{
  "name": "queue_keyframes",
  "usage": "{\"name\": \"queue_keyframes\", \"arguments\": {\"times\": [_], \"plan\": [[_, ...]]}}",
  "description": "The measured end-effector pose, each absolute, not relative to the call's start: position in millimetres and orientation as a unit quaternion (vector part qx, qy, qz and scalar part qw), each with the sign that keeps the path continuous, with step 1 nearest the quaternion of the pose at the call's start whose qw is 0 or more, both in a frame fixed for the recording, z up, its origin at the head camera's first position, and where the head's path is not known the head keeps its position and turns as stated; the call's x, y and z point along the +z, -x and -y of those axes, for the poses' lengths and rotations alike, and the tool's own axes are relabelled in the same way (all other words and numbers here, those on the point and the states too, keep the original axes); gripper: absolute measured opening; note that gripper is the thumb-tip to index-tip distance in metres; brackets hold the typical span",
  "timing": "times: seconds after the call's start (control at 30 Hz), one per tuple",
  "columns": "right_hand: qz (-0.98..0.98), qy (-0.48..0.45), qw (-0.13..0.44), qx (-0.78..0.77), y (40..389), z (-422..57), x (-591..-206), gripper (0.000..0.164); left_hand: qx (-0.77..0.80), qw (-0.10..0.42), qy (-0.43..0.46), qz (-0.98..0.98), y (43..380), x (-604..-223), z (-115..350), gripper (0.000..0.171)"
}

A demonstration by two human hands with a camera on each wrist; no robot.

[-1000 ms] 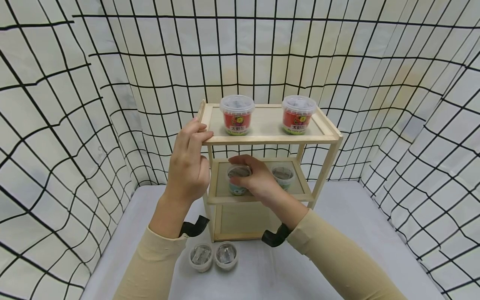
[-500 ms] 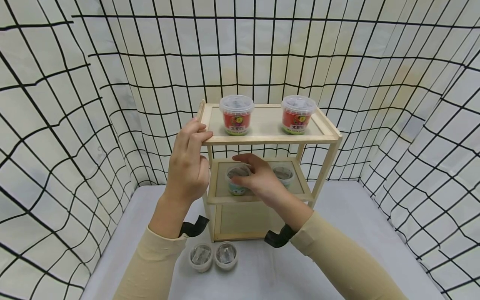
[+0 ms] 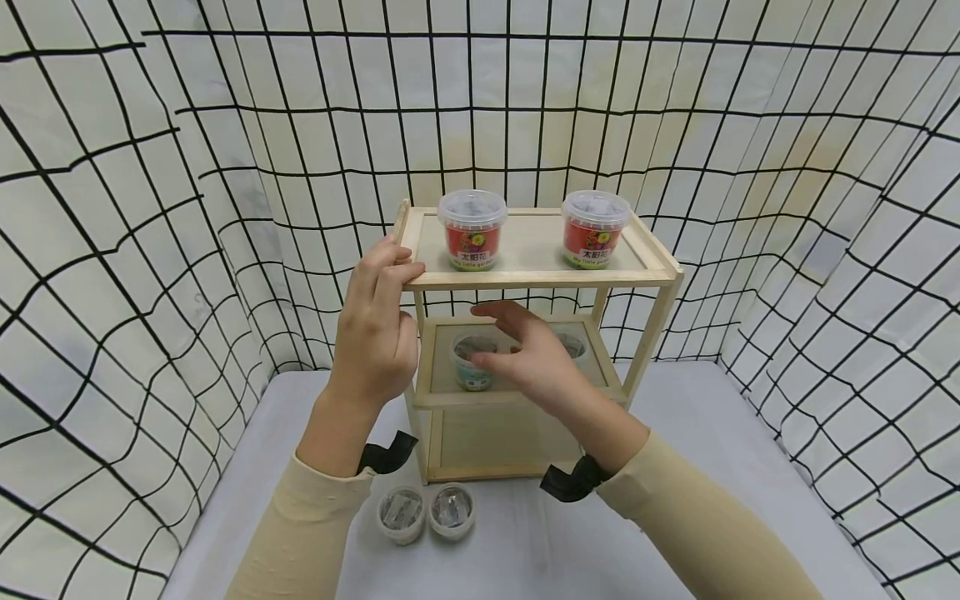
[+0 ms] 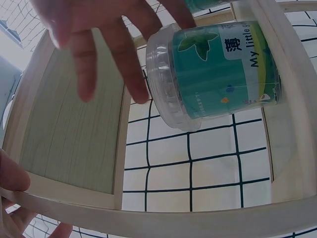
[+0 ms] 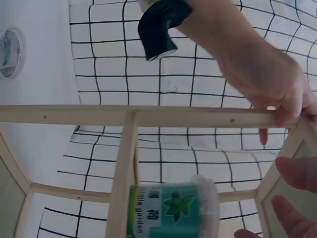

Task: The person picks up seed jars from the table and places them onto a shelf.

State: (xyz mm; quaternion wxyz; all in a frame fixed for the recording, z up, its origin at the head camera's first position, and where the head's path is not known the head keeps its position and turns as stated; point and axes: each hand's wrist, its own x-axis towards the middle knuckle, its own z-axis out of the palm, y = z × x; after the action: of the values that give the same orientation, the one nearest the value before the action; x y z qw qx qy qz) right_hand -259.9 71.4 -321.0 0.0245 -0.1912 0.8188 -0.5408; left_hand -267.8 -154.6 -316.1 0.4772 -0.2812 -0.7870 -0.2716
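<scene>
A three-tier wooden shelf rack (image 3: 536, 282) stands on the table. My left hand (image 3: 375, 321) grips its top left corner, and the right wrist view shows that hand (image 5: 267, 79) with fingers around the frame. On the middle tier, a teal seed cup (image 3: 471, 377) with a clear lid stands upright at the left. My right hand (image 3: 536, 354) is beside this cup, fingers spread and apart from the lid. The left wrist view shows the right hand's loose fingers near the cup's lid (image 4: 161, 74). A second cup (image 3: 573, 343) on that tier is partly hidden behind my right hand.
Two red-labelled lidded cups, one left (image 3: 472, 233) and one right (image 3: 596, 232), stand on the top tier. Two more lidded cups (image 3: 401, 512) (image 3: 452, 510) stand on the white table before the rack. Black grid mesh (image 3: 300, 167) surrounds the table on three sides.
My right hand has let go of the left teal cup and drawn back slightly to the right, its fingers opening wider. The cup stays in place. My left hand has not moved.
</scene>
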Motion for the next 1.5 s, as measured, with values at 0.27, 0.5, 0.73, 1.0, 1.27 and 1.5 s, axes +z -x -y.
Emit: {"name": "queue_keyframes", "arguments": {"times": [0.27,0.5,0.73,1.0,1.27,1.5], "plan": [[-0.815,0.232,0.007,-0.531,230.3,-81.0,-312.5,0.061,-0.277,0.479,0.283,0.783,268.8,-316.3,154.6,0.055],[-0.796,0.276,0.02,-0.538,203.8,-86.8,-319.2,0.063,-0.271,0.476,0.283,0.788,267.7,-316.4,155.4,0.055],[-0.788,0.304,0.068,-0.532,185.9,-86.5,-334.9,0.064,-0.271,0.479,0.283,0.785,267.6,-316.5,155.6,0.055],[-0.776,0.325,0.121,-0.527,174.4,-82.8,-371.7,0.066,-0.272,0.482,0.286,0.783,268.0,-315.6,155.9,0.056],[-0.784,0.291,0.151,-0.527,164.4,-76.7,-411.0,0.068,-0.272,0.483,0.286,0.781,267.5,-314.9,156.0,0.055],[-0.775,0.288,0.159,-0.54,162.1,-73.4,-443.2,0.065,-0.274,0.477,0.283,0.786,266.7,-315.1,155.0,0.055]]}}
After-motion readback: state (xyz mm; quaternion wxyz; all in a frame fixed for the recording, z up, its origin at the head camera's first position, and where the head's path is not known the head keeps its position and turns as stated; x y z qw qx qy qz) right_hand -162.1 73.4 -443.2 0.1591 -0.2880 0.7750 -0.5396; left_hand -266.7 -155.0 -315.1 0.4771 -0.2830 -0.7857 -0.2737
